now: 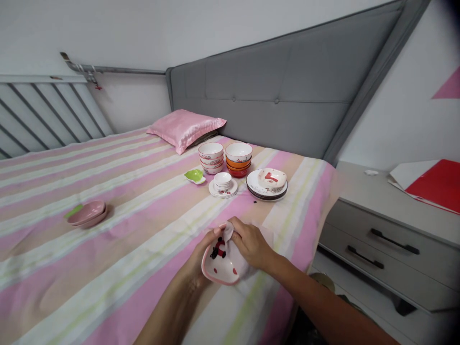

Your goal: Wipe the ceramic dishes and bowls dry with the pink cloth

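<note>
A white bowl (224,271) with a pink rim and a red-and-black figure inside is held over the bed, its inside tilted towards me. My left hand (201,251) grips its left side, the thumb at the rim. A pale cloth (260,237) is pinched in my right hand (251,243), which presses it on the bowl's upper right rim. Part of the cloth hangs behind my right hand. The fingers of my left hand under the bowl are hidden.
Beyond my hands stand stacked bowls (211,158), orange bowls (238,164), small white dishes (223,179), dark-edged plates (251,184) with a bowl (277,175), and a green leaf-shaped dish (195,176). Pink dishes (88,214) lie left. A nightstand (381,206) borders the bed's right.
</note>
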